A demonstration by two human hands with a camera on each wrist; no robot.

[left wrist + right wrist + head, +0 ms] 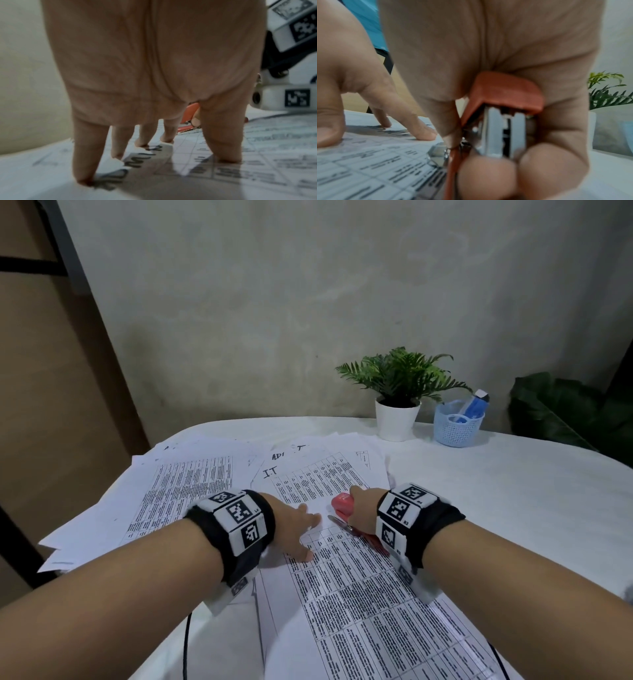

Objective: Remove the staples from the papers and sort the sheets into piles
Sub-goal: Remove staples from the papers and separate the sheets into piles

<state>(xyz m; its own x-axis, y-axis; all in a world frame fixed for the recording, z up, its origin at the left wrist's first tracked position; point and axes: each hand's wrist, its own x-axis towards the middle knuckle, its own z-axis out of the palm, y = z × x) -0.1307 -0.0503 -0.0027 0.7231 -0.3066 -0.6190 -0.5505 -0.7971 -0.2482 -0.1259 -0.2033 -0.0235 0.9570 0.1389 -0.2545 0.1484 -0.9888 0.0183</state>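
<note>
A printed table sheet lies on top of the near stack. My left hand presses on its top edge with spread, straight fingers; the fingertips stand on the paper. My right hand grips a red stapler just right of the left hand. Its fingers curl round the red stapler, and the metal tip touches the sheet near the left index finger. The red stapler shows between the left fingers. No staple is visible.
Two other paper piles lie behind: one at the left, one in the middle marked by hand. At the back of the white table stand a potted plant and a blue basket. A black cable hangs at the near edge.
</note>
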